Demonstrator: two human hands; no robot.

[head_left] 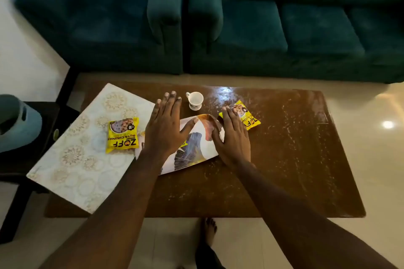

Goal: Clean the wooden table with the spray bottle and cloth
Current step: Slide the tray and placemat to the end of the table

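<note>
Brown glossy wooden table (284, 159): rigid, slick, lying beneath both hands; judged to need clearing before wiping. Thin printed flexible mat (194, 148), between the hands: light, bends easily; take it at opposite edges. Left hand (164, 129): fingers straight, spread wide, thumb touching the mat. Right hand (232, 137): fingers straight, thumb against the mat's upcurled edge. Spray bottle and cloth: not in view.

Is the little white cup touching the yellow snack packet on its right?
Apart. The head view shows a plain strip of bare wooden table between the cup and the yellow packet.
</note>
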